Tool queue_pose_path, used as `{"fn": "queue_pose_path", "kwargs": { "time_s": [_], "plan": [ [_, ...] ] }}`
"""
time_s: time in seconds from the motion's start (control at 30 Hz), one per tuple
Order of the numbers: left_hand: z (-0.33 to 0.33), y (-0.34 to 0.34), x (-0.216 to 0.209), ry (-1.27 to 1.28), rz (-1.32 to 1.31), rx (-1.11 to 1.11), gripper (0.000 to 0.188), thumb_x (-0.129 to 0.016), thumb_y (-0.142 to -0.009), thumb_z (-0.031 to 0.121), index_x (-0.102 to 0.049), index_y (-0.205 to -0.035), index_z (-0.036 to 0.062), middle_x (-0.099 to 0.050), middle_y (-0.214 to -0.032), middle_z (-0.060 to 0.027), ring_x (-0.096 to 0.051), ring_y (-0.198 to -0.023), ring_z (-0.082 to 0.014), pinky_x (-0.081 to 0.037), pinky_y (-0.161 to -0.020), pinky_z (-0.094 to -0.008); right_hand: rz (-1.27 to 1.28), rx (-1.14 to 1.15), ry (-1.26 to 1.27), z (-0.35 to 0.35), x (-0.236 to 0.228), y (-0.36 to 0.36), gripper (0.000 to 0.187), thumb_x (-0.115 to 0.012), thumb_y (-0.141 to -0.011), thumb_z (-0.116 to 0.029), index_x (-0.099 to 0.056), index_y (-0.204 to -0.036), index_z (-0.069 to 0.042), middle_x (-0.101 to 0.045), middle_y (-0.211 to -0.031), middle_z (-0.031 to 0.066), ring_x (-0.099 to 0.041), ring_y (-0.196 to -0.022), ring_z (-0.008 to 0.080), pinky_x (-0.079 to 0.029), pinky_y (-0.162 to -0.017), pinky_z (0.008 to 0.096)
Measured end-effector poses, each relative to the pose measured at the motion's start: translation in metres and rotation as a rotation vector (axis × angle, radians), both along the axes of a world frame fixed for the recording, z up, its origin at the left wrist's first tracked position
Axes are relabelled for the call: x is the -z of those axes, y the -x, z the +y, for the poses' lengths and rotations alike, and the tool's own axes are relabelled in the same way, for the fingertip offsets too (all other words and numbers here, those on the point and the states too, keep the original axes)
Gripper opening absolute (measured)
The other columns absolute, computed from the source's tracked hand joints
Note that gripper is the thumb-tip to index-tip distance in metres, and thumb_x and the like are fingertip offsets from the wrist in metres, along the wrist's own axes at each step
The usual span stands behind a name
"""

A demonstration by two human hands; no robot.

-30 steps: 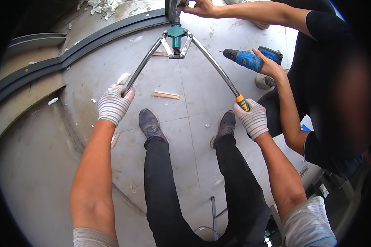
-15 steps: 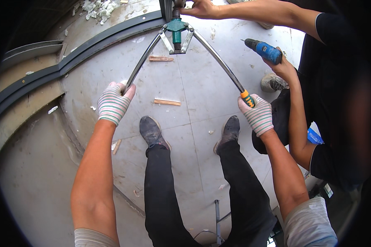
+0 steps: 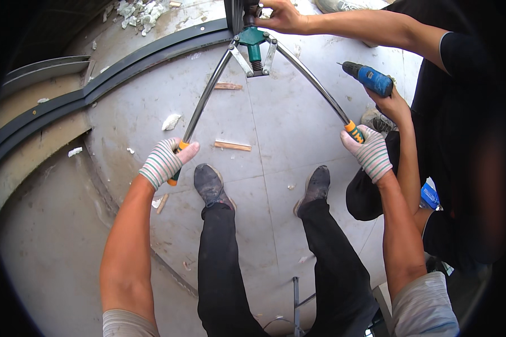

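A two-handed lever riveter (image 3: 252,38) with a green body spreads its two long chrome arms toward me. My left hand (image 3: 164,162), in a striped knit glove, is closed around the orange and green grip of the left arm. On the matching grip of the right arm, my gloved right hand (image 3: 372,153) is also closed. The riveter's nose points away from me at a dark metal upright (image 3: 234,16). A co-worker's bare hand (image 3: 283,18) touches the tool near that nose. The co-worker's other hand (image 3: 393,104) holds a blue cordless drill (image 3: 371,78).
A curved dark metal frame (image 3: 152,55) runs along the left to the upright. Wood strips (image 3: 232,145) and white foam scraps (image 3: 140,14) lie on the pale floor (image 3: 287,118). The co-worker crouches close on my right. A thin metal stand (image 3: 296,303) is between my legs.
My left hand has slid down from the bare chrome arm onto its grip. My right hand and the riveter have shifted slightly right in view, as has the co-worker's drill.
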State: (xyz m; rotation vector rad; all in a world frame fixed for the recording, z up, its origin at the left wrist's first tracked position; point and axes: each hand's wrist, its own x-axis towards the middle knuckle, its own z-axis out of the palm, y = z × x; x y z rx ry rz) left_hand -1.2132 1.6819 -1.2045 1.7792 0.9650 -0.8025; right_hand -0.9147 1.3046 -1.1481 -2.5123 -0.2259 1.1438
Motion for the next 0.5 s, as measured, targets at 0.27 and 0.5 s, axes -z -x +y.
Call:
{"fn": "queue_pose_path", "kwargs": {
  "time_s": [0.27,0.5],
  "plan": [
    [-0.032,-0.001,-0.019,0.369,-0.089,-0.321,0.054,-0.07,-0.093,0.052,-0.056,-0.063,0.0098,-0.045,-0.059,0.0057,-0.038,-0.055,-0.0066,-0.034,-0.05,-0.0284,0.667,0.2,-0.237,-0.001,-0.013,-0.005,0.045,-0.064,-0.102,-0.044,-0.054,-0.078,-0.008,-0.049,-0.052,-0.0022,-0.044,-0.038,0.0069,-0.033,-0.037,0.0246],
    [-0.163,-0.034,-0.024,0.4,-0.07,-0.625,0.049,-0.058,-0.104,0.044,-0.052,-0.066,0.0143,-0.045,-0.059,0.0059,-0.041,-0.055,-0.0069,-0.034,-0.053,-0.0269,0.558,0.44,-0.269,0.042,0.002,0.12,0.036,-0.062,-0.103,-0.043,-0.059,-0.089,-0.01,-0.05,-0.063,-0.0033,-0.048,-0.055,0.0085,-0.042,-0.05,0.0266]
  ]
}}
